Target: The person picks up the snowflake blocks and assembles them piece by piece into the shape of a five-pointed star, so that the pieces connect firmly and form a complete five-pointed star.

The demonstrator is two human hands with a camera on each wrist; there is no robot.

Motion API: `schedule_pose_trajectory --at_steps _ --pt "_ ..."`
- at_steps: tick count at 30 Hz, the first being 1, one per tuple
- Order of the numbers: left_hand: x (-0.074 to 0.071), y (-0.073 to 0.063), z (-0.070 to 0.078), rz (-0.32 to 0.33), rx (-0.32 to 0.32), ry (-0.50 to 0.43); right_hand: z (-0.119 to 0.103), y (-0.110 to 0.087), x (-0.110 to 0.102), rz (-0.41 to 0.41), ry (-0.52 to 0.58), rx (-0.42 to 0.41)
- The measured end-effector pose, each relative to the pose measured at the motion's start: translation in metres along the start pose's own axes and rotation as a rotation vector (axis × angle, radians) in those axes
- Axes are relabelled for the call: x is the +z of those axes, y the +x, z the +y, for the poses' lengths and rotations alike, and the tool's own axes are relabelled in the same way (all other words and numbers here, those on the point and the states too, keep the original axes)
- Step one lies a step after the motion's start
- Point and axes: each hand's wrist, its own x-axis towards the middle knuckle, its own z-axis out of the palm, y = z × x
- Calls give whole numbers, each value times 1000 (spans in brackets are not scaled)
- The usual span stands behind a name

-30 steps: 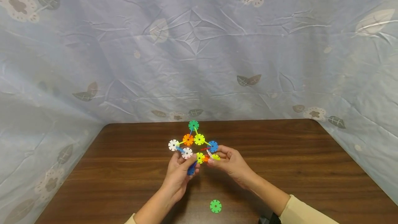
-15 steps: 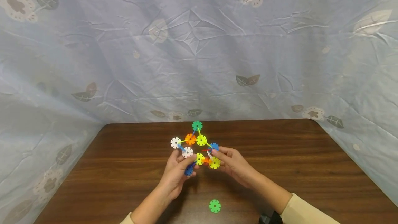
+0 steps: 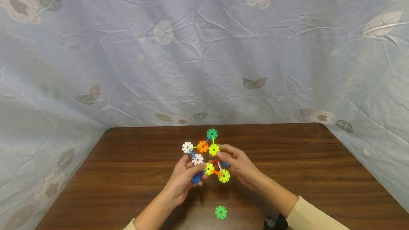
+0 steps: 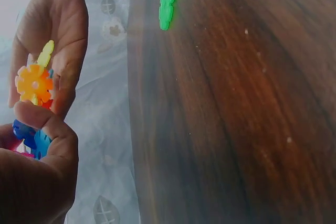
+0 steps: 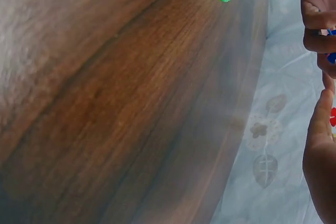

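Observation:
A ring-like chain of notched plastic discs is held up between both hands above the table. My left hand grips its near-left part, thumb by a yellow disc and fingers by a dark blue disc. My right hand pinches the right side at a blue disc, seen nearly edge-on and partly covered. A green disc tops the chain, with an orange disc and white discs to the left. In the left wrist view, the left thumb lies beside an orange disc.
One loose light green disc lies flat on the brown wooden table, nearer the body than the hands. A small black object sits by the right sleeve. Floral cloth hangs behind and along both sides.
The chain has shifted right and slightly down, and its right side has tilted. The right thumb moved from the lower yellow disc up to the blue disc. The left hand keeps its grip.

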Motion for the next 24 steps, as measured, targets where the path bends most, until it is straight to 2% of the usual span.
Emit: schedule_pose_trajectory --at_steps 6,11,17,24 --pt "-2 0 1 -9 -6 26 3 3 -3 -25 -50 -80" --pt "-5 -2 2 -45 -11 43 3 2 -4 -33 -67 -87" --pt "-7 -1 4 -100 -14 15 1 2 -3 -21 54 -31" --pt "-5 1 3 -84 -3 -76 -2 3 0 24 237 16"
